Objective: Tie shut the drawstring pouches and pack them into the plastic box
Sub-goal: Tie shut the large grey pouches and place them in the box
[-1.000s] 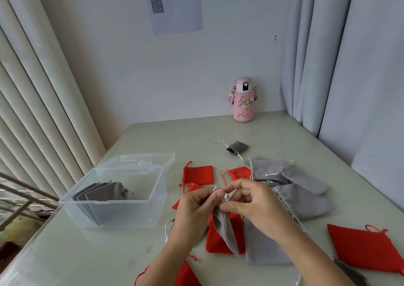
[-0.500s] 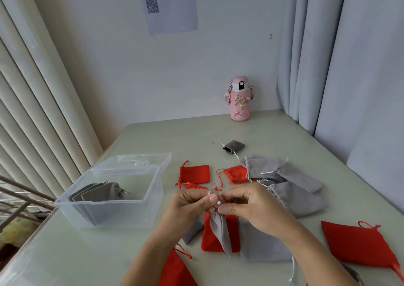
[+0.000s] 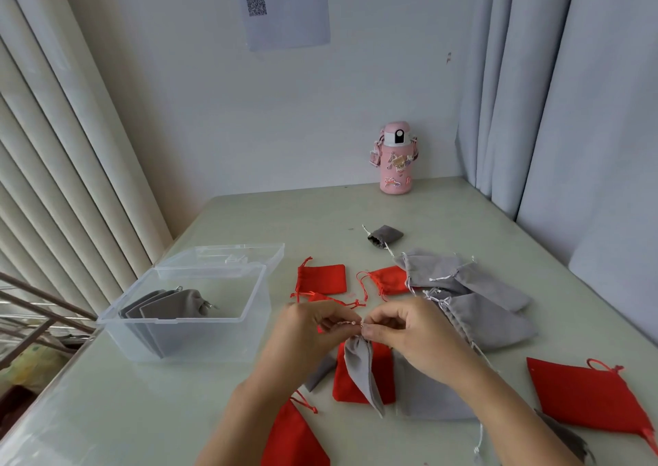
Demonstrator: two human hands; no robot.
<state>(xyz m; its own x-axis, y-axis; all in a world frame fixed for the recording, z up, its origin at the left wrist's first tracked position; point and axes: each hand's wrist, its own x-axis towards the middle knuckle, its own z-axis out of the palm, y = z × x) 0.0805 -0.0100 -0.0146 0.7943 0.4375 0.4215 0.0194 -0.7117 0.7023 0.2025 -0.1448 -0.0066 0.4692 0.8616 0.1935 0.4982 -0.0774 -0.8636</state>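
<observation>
1. Tying is the step in hand. A small grey velvet drawstring pouch [image 3: 363, 369] hangs by its gathered neck between both hands. It is just above the pale green bench [image 3: 142, 412], and its lower end lies over a flat red fabric pouch [image 3: 382, 369].
2. Left hand [image 3: 309, 326]: fingers curled, thumb and fingertips pinching the left end of the pouch's thin pale drawstring [image 3: 343, 323].
3. Right hand [image 3: 409, 337]: fingers curled, thumb and forefinger pinching the cord at the pouch's neck. The cord runs short and taut between the two hands. Whether a knot has formed cannot be told, as the detail is too small.
4. The clear plastic box [image 3: 220, 341] stands on the bench to the left of the hands, with its hinged lid laid open behind it. Several flat grey pouches [image 3: 167, 305] stand inside against its left side, and the right part looks free.
5. Judgement on progress: much remains. Several red pouches and larger grey pouches [image 3: 480, 316] lie loose on the bench around and beyond the hands.
6. Judgement on the next move: the knot wants drawing tight while the neck stays gathered. The pouch then goes left, over the box rim, to stand beside those already packed. The fine cord could slip from so light a pinch.
</observation>
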